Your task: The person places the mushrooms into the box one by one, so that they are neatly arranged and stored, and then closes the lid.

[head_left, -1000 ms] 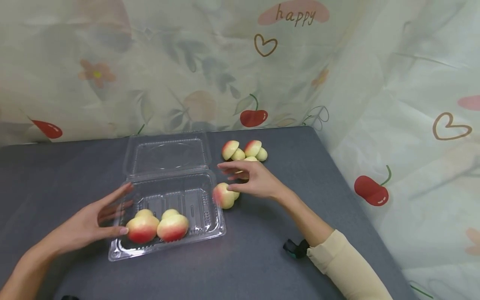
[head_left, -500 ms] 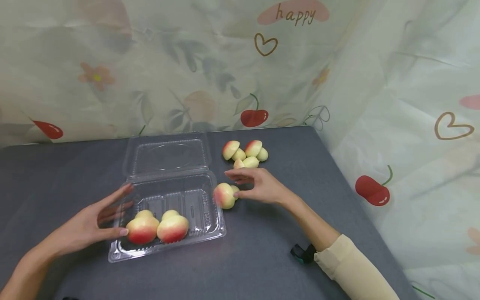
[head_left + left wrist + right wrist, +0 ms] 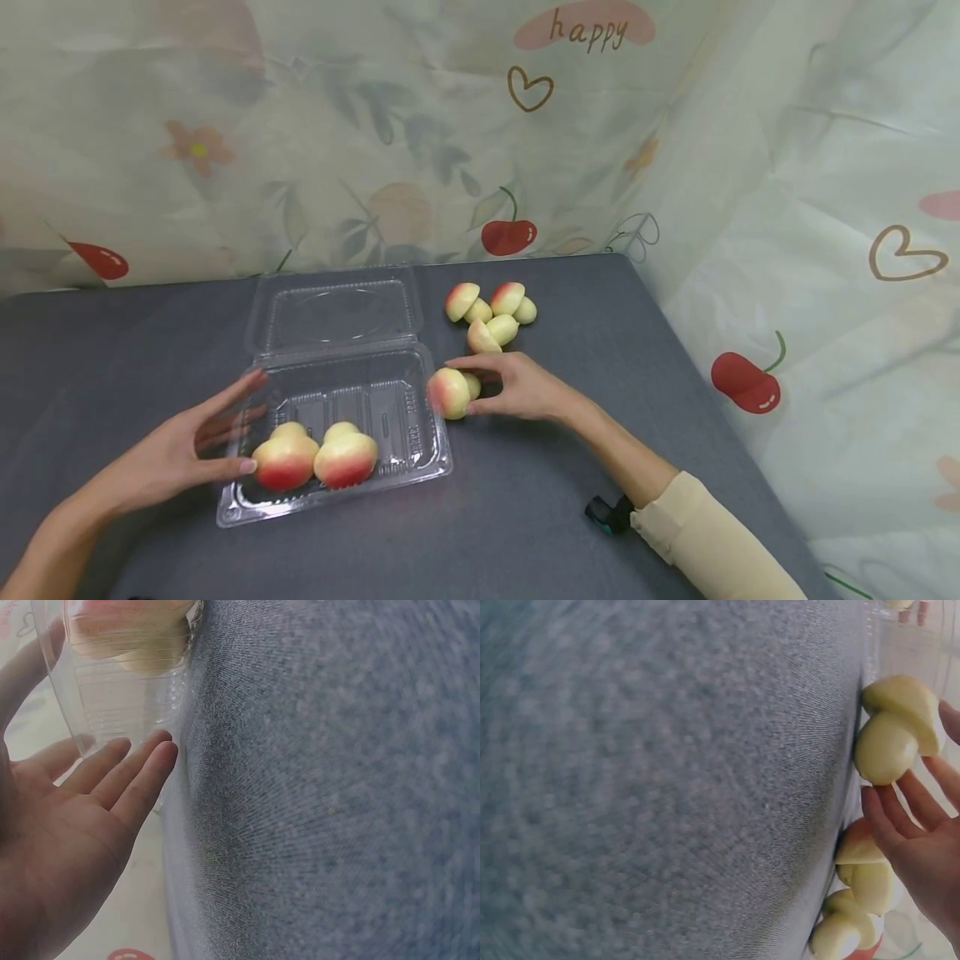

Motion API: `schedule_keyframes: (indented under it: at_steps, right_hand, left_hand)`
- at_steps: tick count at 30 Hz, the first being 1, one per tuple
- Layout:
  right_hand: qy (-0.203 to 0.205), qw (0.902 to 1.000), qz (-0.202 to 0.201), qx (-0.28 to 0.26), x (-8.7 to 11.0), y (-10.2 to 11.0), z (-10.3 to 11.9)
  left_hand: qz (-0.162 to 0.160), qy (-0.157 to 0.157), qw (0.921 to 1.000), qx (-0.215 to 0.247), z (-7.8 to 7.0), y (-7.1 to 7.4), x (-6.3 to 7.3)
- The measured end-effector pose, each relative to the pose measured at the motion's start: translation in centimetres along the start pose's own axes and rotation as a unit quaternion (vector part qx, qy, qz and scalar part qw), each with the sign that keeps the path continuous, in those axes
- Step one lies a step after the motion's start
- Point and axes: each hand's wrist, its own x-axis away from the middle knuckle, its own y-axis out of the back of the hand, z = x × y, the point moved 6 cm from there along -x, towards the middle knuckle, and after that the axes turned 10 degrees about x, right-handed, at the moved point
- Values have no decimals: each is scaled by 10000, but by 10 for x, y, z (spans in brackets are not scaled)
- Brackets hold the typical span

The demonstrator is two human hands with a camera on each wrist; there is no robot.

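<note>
A clear plastic clamshell box (image 3: 431, 467) lies with its lid (image 3: 337, 321) folded back. Two red-and-cream mushrooms, a left one (image 3: 285, 458) and a right one (image 3: 346, 457), sit along its front side. My left hand (image 3: 176, 446) is at the box's left end, fingers straight along the wall and thumb over the rim by the left mushroom; the left wrist view shows the fingers (image 3: 142, 776) extended beside the clear wall. Just right of the box, my right hand (image 3: 525, 387) holds a third mushroom (image 3: 450, 393) between thumb and fingers. In the right wrist view fingertips meet its stem (image 3: 885, 750).
Three more mushrooms lie behind the right hand: a left one (image 3: 461, 302), a right one (image 3: 508, 298) and a nearer one (image 3: 483, 336). The dark grey tabletop (image 3: 480, 533) ends at a printed curtain (image 3: 337, 142) behind and to the right.
My right hand has come down and toward me from above the rear mushrooms, and its thumb and fingers now straddle the one beside the box. The left hand and box stay put.
</note>
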Motion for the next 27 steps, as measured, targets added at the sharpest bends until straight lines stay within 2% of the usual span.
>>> schedule_keyframes:
  at_steps: [6,10,14,21,27]
  right_hand:
    - [28,9996,226,173,-1,-7,-2]
    - [-95,9967,253,767,-2,-9,-3]
    - [-180,9936,223,1090,-2,-10,-3]
    - [-171,9929,185,1161,-1,-9,-3]
    - [-157,9937,93,1110,4,0,2]
  left_hand:
    - [-2,156,9999,-4,1,-1,0]
    - [-7,225,9997,17,2,-1,0]
    - [-2,272,9996,56,2,-2,0]
    - [-12,203,9998,50,2,0,0]
    - [-4,214,9998,25,1,0,0]
